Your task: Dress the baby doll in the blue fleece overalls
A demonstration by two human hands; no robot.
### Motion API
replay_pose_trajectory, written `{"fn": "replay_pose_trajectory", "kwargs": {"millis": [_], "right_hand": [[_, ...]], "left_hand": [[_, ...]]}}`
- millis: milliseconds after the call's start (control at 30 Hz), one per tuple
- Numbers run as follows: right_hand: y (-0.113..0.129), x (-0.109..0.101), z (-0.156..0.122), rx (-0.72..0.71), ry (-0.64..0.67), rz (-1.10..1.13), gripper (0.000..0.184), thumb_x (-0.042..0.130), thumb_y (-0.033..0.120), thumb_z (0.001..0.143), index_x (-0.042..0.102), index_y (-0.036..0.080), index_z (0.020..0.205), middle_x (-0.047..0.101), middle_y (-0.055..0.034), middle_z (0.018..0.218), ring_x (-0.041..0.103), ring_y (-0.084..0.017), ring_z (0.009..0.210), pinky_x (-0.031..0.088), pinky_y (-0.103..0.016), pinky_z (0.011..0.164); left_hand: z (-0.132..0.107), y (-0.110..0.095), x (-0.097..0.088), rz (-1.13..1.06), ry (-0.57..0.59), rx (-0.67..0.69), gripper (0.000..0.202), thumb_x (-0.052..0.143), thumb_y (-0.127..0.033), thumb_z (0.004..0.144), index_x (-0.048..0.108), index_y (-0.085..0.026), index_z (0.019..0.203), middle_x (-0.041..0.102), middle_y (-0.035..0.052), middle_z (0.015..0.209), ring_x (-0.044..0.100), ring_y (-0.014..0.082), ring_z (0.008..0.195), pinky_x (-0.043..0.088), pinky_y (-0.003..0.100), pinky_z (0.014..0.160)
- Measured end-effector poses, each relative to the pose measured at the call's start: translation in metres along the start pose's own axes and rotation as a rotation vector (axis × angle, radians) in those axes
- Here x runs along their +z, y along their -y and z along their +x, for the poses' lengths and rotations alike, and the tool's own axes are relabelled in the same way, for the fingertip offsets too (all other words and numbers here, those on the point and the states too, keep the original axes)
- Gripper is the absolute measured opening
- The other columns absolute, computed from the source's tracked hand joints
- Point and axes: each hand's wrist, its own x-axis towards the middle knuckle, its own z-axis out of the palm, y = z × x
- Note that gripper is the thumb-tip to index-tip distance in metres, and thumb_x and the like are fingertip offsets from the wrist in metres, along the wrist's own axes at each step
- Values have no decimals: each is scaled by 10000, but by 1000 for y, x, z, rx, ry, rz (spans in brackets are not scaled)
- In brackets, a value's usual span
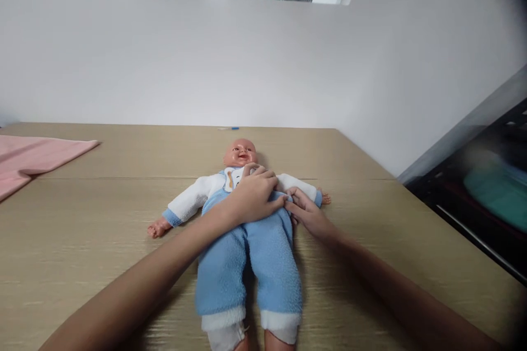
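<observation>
A baby doll [242, 152] lies on its back on the table, head away from me and arms spread. It wears a white top [191, 196] with blue cuffs and fluffy blue trousers [272, 263] with white hems. My left hand [256, 192] rests across the doll's chest and waist, fingers over the top and thumb stretched towards the waistband. At the right side of the waist, my right hand [304, 211] pinches the trouser edge between thumb and fingers. The fingertips of both hands are close together there. Part of the top's printed front is hidden under my left hand.
Pink cloth [37, 156] lies at the left on the wooden table [102, 263]. A small blue-and-clear stick-like item [230, 128] is at the far edge, by the white partition [177, 60]. Beyond the right edge is a dark frame with something teal [496, 192].
</observation>
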Motion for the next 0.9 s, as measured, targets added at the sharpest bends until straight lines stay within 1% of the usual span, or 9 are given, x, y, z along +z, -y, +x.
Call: {"fn": "replay_pose_trajectory", "kwargs": {"millis": [200, 267, 367, 467, 533, 633, 733, 833, 900], "right_hand": [[6, 7, -8, -176, -38, -492, 356, 604, 567, 1047, 562, 240, 912, 484, 34, 791, 459, -180, 730, 384, -331, 686], [4, 12, -10, -179, -119, -594, 311, 577, 530, 1047, 561, 243, 929, 525, 18, 807, 493, -195, 731, 409, -351, 697], [1, 16, -14, -192, -256, -650, 247, 606, 465, 978, 563, 237, 1063, 624, -47, 941, 577, -239, 796, 498, -402, 754], [16, 26, -32, -371, -381, -754, 362, 662, 331, 895, 542, 226, 1220, 654, -154, 1208, 641, -328, 1060, 557, -519, 940], [38, 39, -56, -535, -352, -839, 421, 649, 232, 915, 532, 234, 1319, 633, -185, 1364, 596, -377, 1300, 515, -595, 1095], [70, 64, -102, -580, -29, -949, 472, 664, 199, 937, 579, 288, 1393, 649, -139, 1464, 574, -380, 1423, 464, -613, 1216], [74, 83, -138, -639, 217, -1073, 688, 754, 366, 923, 534, 236, 1562, 699, -131, 1495, 608, -379, 1436, 328, -597, 1362], [50, 91, -153, -788, 250, -1222, 643, 628, 321, 1038, 484, 142, 1638, 743, -104, 1482, 656, -302, 1415, 209, -511, 1422], [31, 93, -155, -814, 220, -1291, 605, 569, 245, 1063, 474, 111, 1645, 741, -100, 1491, 659, -283, 1415, 168, -493, 1434]], "left_hand": [[5, 8, 13, -184, -1, -186, 174, 605, -290, 1045, 585, -181, 1178, 744, 37, 952, 695, 247, 968, 404, 494, 1109], [5, 8, 13, -188, -39, -208, 213, 616, -272, 1043, 564, -183, 1229, 749, 40, 994, 690, 260, 1025, 400, 517, 1109], [-3, 2, 5, -98, -159, -191, 236, 644, -249, 1030, 586, -202, 1253, 729, 80, 1206, 613, 309, 1233, 387, 543, 1134], [-20, -13, -11, -72, -295, -178, 182, 612, -286, 1071, 619, -226, 1243, 678, 81, 1336, 536, 318, 1346, 373, 527, 1189], [-37, -29, -25, -103, -358, -197, 170, 590, -312, 1093, 614, -232, 1241, 667, 80, 1354, 531, 305, 1356, 389, 507, 1197], [-73, -58, -41, -139, -396, -281, 201, 592, -362, 1094, 601, -250, 1261, 655, 92, 1381, 549, 312, 1338, 435, 523, 1181], [-128, -88, -39, -198, -448, -422, 270, 572, -437, 1100, 586, -293, 1327, 615, 96, 1483, 545, 330, 1425, 472, 577, 1209], [-200, -104, -4, -162, -511, -603, 436, 598, -460, 1071, 520, -315, 1474, 601, 134, 1548, 606, 373, 1430, 588, 633, 1121], [-244, -100, 32, -127, -467, -558, 669, 690, -472, 984, 441, -311, 1584, 613, 170, 1565, 678, 407, 1366, 654, 630, 1055]]}}
